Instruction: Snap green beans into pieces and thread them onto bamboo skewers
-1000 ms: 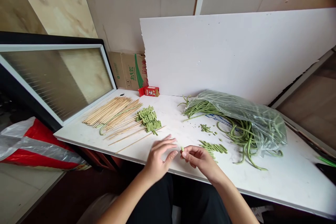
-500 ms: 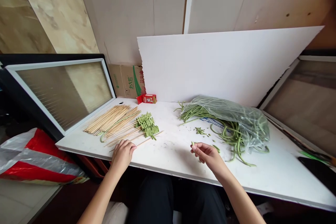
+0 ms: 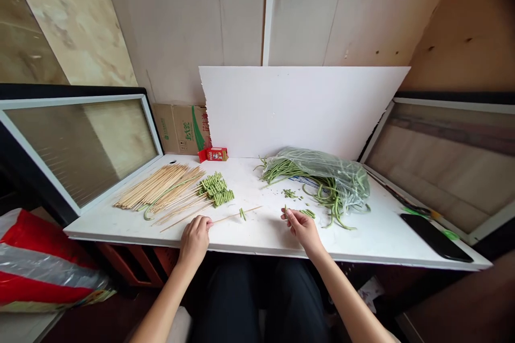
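Note:
My left hand is closed at the table's front edge, fingertips pinching a thin bamboo skewer. The skewer points right, with a short bit of green bean threaded near its middle; I cannot tell if it is one piece or two. My right hand, also closed, holds a short cut piece of long bean upright between thumb and fingers, right of the skewer's tip and apart from it. More cut bean pieces lie just behind that hand. Several filled bean skewers lie together beyond my left hand.
Bare skewers lie in a pile at the left, a long bean across them. At the right, a clear plastic bag spills long beans. Small bean ends, a red box and a black phone are on the white table.
The view has turned right. The held skewer has moved away from the filled skewers, its bean bit now standing clear of them. My hands are slightly closer together; the right still pinches a bean piece.

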Demonstrator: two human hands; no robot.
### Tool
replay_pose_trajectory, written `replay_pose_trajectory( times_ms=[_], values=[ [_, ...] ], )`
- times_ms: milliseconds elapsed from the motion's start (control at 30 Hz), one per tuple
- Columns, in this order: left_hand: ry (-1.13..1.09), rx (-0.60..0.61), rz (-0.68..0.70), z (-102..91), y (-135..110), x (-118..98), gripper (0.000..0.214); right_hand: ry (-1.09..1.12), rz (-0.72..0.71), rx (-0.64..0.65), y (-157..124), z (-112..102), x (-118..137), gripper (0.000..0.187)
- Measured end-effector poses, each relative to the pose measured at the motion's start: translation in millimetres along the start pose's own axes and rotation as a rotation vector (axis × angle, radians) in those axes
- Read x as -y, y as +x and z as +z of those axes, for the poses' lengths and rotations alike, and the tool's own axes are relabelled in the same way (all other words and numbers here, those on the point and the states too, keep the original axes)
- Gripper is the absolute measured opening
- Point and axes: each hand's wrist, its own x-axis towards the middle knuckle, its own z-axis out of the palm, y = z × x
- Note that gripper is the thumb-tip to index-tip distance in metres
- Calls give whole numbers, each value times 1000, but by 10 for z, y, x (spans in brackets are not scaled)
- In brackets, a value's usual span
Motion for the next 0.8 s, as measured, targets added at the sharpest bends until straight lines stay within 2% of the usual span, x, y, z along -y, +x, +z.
replay_pose_trajectory(
  times_ms=[200, 367, 533, 667, 800],
  values=[
    [-94, -56, 15, 155, -116, -182, 21, 96, -49, -57, -194, 35, 62, 65],
    [-160, -88, 26, 261, -189, -162, 21, 156, 38, -51, -243, 80, -41, 68],
    [-211, -82, 17, 311, -201, -127, 24, 193, 15, -72, -239, 54, -97, 64],
    [-246, -42, 5, 277, -156, -190, 23, 218, 28, -119, -204, 11, -114, 58],
    [-278, 23, -10, 265, 27, -280, 22, 269, 44, -158, -151, -35, -141, 53]
  ],
)
